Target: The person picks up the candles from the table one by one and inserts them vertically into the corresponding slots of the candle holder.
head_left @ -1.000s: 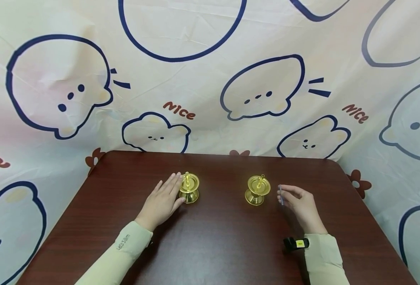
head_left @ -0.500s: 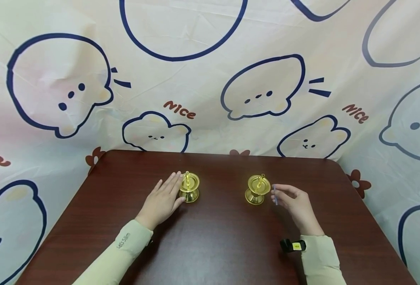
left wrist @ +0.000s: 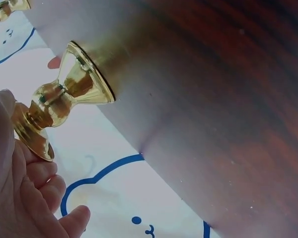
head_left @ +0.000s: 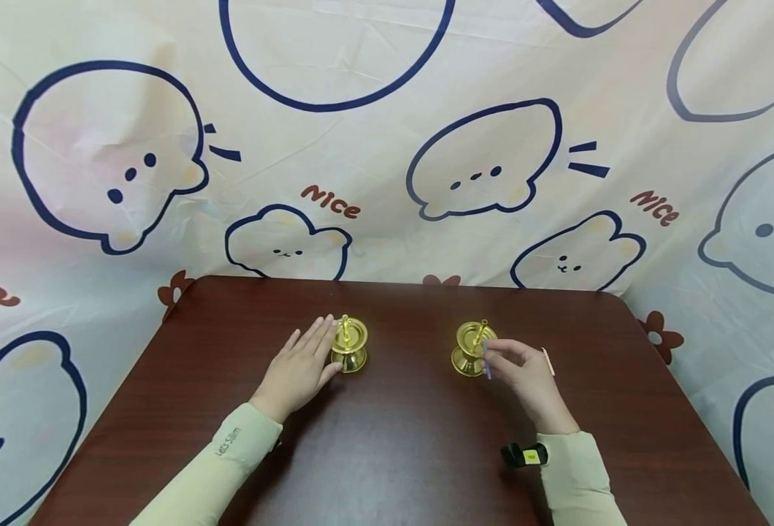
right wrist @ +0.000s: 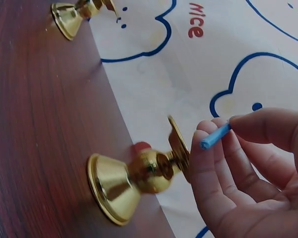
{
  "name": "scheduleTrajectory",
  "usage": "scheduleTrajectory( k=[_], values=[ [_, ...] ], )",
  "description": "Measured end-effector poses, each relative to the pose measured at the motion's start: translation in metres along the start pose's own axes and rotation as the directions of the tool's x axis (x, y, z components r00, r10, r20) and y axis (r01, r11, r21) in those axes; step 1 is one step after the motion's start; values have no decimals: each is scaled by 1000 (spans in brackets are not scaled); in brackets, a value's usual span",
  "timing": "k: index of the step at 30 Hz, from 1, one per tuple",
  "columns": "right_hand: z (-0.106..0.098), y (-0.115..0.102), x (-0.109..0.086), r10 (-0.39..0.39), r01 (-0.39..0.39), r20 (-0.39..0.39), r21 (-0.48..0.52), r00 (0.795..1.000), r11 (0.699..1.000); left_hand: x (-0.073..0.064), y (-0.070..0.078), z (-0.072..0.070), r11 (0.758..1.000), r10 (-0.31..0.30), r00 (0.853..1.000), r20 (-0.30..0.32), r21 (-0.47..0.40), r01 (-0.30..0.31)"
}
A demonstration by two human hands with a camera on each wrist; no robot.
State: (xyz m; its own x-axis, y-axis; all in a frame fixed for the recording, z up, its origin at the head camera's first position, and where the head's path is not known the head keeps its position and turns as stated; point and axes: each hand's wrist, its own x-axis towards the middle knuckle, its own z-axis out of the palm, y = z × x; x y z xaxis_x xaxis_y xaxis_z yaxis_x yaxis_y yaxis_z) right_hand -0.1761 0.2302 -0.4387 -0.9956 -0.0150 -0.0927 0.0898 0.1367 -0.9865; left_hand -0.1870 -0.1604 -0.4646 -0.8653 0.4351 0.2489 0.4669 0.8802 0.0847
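Note:
Two shiny brass holders stand upright on the table. Each has a flared foot, a shallow dish and a small upright piece on top. My left hand (head_left: 298, 369) lies against the left side of the left brass holder (head_left: 350, 354), its fingers straight. In the left wrist view, the fingers (left wrist: 42, 173) are close by that holder's dish. My right hand (head_left: 528, 380) pinches a thin blue stick (right wrist: 216, 136), like a small candle, between thumb and fingertips. It is at the right edge of the right brass holder (head_left: 466, 359), partly covering its dish. Whether they touch cannot be told.
A thin pale-orange stick (head_left: 548, 361) shows just behind the right hand. The dark brown wooden table (head_left: 400, 438) has rounded far corners. A pale cartoon-printed cloth (head_left: 374, 161) hangs beyond its far edge and at the sides.
My right hand has moved left with the blue stick, from beside the right brass holder to its dish edge. The pale-orange stick has come into view. My left hand stays put.

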Motion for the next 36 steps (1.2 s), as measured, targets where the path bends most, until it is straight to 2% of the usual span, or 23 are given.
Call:
scheduleTrajectory(
  k=[6, 15, 22, 36],
  values=[
    [13, -2, 1, -20, 20, 26, 15, 999, 1000, 0, 0, 1, 1000, 3, 1000, 4, 0, -3],
    [29, -5, 3, 6, -6, 43, -12, 999, 1000, 0, 0, 2, 1000, -3, 1000, 0, -11, 3],
    [39, -4, 7, -5, 1, 78, 56, 997, 998, 0, 1, 3, 1000, 0, 1000, -11, -15, 0],
    [54, -8, 12, -12, 6, 98, 59, 995, 998, 0, 0, 3, 1000, 4, 1000, -20, -8, -4]
  ],
)
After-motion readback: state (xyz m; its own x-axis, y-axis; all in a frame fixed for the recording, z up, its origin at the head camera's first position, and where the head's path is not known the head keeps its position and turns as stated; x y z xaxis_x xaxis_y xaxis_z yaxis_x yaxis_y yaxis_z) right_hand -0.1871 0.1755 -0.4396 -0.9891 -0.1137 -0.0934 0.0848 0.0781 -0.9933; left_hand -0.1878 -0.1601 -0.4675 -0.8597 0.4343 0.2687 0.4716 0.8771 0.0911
